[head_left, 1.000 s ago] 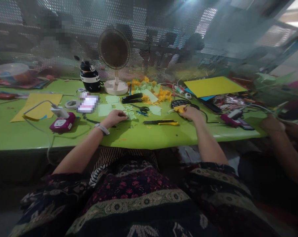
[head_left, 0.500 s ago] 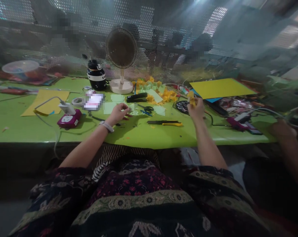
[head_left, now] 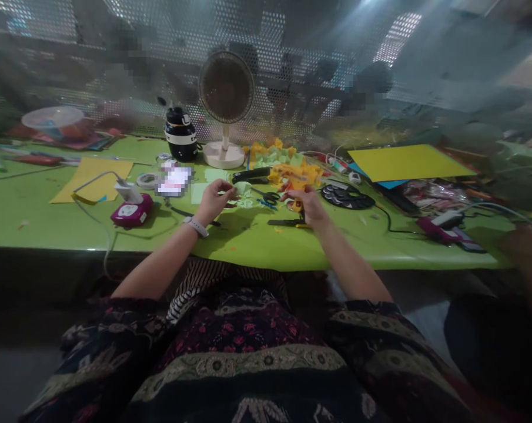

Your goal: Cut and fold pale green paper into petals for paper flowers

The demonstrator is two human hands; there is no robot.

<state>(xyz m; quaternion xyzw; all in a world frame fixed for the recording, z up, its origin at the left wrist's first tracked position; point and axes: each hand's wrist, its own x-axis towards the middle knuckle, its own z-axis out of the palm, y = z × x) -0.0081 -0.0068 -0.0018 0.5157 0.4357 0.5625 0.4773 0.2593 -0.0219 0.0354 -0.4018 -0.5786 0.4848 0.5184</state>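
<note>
My left hand (head_left: 216, 198), with a pale watch band on the wrist, pinches a small piece of light green paper (head_left: 241, 188). My right hand (head_left: 312, 207) is closed around a yellow glue gun (head_left: 297, 175), whose nozzle end is hard to separate from the yellow paper behind it. Dark-handled scissors (head_left: 271, 197) lie between the hands. Below my right hand is a box cutter (head_left: 285, 222), partly covered by the hand. A black stapler (head_left: 251, 174) rests behind the scissors. Crumpled yellow and green paper pieces (head_left: 277, 154) are heaped farther back.
Behind are a white fan (head_left: 224, 155) and a black jar (head_left: 181, 138). A purple power adapter (head_left: 132, 211) and phone (head_left: 174, 180) lie left. On the right are a dark round mat (head_left: 347, 197), yellow sheets (head_left: 411, 163) and another person's blurred arm (head_left: 524, 247).
My right hand has moved left from the dark mat with the glue gun, and is now near the scissors. My left hand stays about where it was, with the green paper showing more clearly.
</note>
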